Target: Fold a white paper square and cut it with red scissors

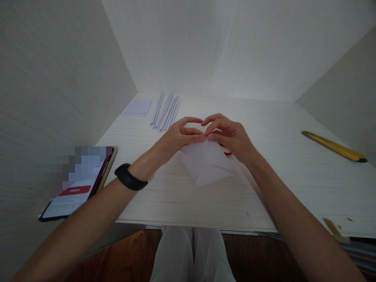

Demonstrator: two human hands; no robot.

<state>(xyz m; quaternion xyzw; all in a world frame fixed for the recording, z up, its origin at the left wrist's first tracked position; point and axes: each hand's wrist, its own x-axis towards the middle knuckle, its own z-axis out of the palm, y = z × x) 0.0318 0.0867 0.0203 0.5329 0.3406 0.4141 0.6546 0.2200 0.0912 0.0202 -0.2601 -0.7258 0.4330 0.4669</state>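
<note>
Both hands met over the middle of the pale worktop (pixel 279 188), fingertips nearly touching each other. The left hand (pixel 176 139) and the right hand (pixel 230 137) each had a closed grip on the far edge of a folded white paper (pixel 207 162), pinching it between thumb and fingers. The paper lay slanted on the worktop just under the hands, its near corner pointing back toward the person. Something small and red (pixel 227 153) peeked out from under the right hand; I could not tell what it was. A black band (pixel 129 178) sat on the left wrist. A phone (pixel 75 188) leaned at the left edge, a pale square sheet (pixel 138 107) and a row of paper strips (pixel 166 111) lay at the far left, and a yellow ruler (pixel 333 146) rested well apart to the right
</note>
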